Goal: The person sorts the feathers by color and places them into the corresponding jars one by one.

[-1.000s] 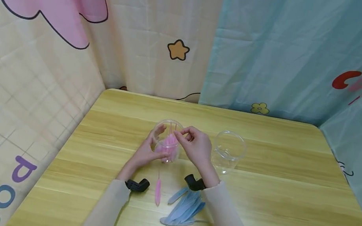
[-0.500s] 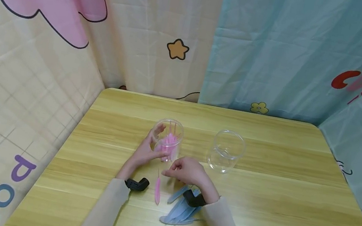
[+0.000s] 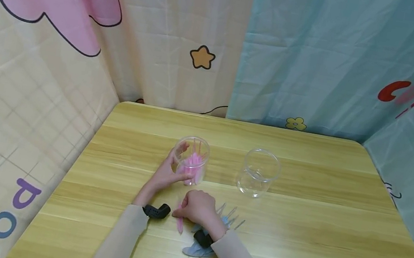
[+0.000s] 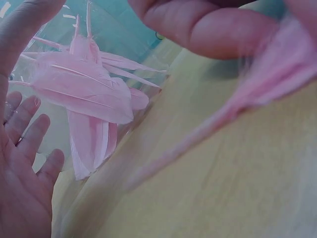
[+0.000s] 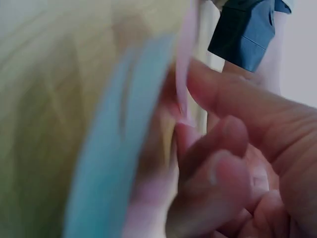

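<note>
My left hand [image 3: 163, 175] is curled round the side of a clear plastic cup [image 3: 206, 160] at the table's middle left. Several pink feathers [image 4: 81, 87] stand and lean inside it, quills up. My right hand [image 3: 198, 209] is low over the table, nearer to me than the cup. Its thumb and finger pinch a single pink feather [image 3: 180, 226], whose thin quill points toward the cup in the left wrist view. Under the right wrist lies a pile of blue feathers [image 3: 196, 250], partly hidden by that hand and its wrist camera; they look blurred in the right wrist view.
A second clear plastic cup [image 3: 256, 185] stands upright to the right, with nothing visible inside. The wooden table [image 3: 340, 215] has printed curtains [image 3: 304, 63] along its back and sides. A black wrist camera [image 3: 157, 211] sits on the left wrist.
My right hand has come from the left cup's rim down toward me and left, and now pinches the pink feather on the table. The left hand stays at the cup.
</note>
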`<state>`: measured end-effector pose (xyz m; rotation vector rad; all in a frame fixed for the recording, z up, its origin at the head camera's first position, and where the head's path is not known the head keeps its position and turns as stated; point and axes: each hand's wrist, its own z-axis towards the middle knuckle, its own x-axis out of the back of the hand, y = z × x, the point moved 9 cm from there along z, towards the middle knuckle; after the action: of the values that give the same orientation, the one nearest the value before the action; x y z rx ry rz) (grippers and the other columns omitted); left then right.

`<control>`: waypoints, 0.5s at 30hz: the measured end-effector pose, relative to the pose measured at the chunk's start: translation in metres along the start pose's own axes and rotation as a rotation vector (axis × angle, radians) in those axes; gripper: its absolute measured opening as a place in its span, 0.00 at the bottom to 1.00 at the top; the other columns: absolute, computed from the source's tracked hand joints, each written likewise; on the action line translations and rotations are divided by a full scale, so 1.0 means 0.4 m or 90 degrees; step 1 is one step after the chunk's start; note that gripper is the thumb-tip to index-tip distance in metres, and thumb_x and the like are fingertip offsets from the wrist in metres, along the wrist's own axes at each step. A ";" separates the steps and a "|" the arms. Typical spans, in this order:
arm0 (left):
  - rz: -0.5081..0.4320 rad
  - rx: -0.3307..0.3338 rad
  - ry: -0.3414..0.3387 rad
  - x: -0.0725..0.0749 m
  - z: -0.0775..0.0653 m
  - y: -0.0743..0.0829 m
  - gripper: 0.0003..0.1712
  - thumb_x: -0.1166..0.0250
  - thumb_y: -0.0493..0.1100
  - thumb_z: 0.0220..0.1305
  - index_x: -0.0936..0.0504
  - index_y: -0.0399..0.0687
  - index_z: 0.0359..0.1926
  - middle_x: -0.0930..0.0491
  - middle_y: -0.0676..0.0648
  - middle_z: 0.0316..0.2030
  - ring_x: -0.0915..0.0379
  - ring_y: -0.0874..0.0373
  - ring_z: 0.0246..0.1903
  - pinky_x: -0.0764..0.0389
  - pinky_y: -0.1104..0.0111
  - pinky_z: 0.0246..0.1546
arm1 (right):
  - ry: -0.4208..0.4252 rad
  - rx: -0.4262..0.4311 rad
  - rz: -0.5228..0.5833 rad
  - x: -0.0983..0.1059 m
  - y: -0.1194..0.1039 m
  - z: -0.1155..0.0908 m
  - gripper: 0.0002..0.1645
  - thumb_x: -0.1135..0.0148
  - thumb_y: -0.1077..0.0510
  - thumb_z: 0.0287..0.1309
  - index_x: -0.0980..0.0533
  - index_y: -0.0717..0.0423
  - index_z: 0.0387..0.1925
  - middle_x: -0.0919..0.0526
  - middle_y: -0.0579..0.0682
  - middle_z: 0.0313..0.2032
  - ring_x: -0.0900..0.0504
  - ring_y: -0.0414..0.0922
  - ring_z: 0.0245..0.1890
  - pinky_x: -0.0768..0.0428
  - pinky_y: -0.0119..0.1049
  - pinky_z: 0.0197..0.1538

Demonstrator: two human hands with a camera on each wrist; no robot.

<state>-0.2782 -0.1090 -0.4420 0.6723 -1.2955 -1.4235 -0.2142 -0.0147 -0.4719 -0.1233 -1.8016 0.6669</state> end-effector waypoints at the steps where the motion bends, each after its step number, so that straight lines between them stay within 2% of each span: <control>1: 0.000 -0.002 0.000 0.000 0.000 0.001 0.56 0.28 0.34 0.51 0.54 0.45 0.74 0.48 0.39 0.70 0.55 0.44 0.69 0.51 0.44 0.63 | 0.003 -0.001 0.001 -0.001 -0.002 0.002 0.22 0.27 0.41 0.43 0.27 0.44 0.09 0.30 0.37 0.11 0.31 0.38 0.15 0.34 0.35 0.20; 9: -0.003 -0.002 -0.002 0.000 -0.002 0.002 0.56 0.28 0.33 0.51 0.54 0.43 0.73 0.49 0.39 0.70 0.56 0.43 0.69 0.51 0.43 0.63 | 0.020 0.004 0.024 -0.008 -0.016 0.019 0.21 0.29 0.44 0.47 0.26 0.43 0.07 0.32 0.37 0.05 0.30 0.36 0.15 0.32 0.34 0.20; 15: -0.004 -0.001 -0.004 -0.002 0.001 -0.002 0.55 0.28 0.33 0.51 0.54 0.43 0.73 0.49 0.39 0.70 0.55 0.44 0.69 0.51 0.44 0.63 | -0.011 0.010 0.053 -0.013 -0.010 0.020 0.19 0.30 0.49 0.50 0.23 0.46 0.09 0.32 0.37 0.07 0.30 0.38 0.14 0.32 0.33 0.20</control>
<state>-0.2786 -0.1083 -0.4429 0.6717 -1.2985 -1.4319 -0.2186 -0.0230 -0.4757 -0.1830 -1.8149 0.7435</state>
